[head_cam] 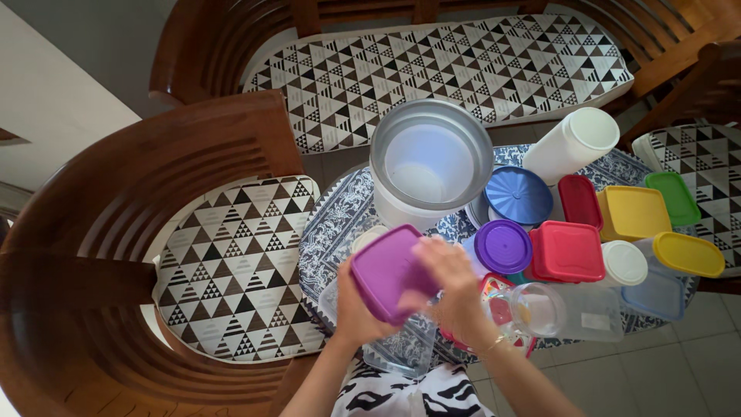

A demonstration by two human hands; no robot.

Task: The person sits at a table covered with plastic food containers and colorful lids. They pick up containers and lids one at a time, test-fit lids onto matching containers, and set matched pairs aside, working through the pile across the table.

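Both hands are seen nearest, low centre: left hand (pixel 356 307) and right hand (pixel 451 284), each grip clamped on a purple square lid (pixel 388 270), held tilted above a clear container (pixel 401 347). Beyond, on the patterned table (pixel 332 224): large steel pot (pixel 431 158), blue round lid (pixel 518 194), purple round lid (pixel 502 245), red box (pixel 568 251), yellow box (pixel 633 211), white jar (pixel 571 144) at far right.

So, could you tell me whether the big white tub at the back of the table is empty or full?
Empty. The big white tub stands upright with no lid, and its bare pale bottom shows, with nothing lying inside.
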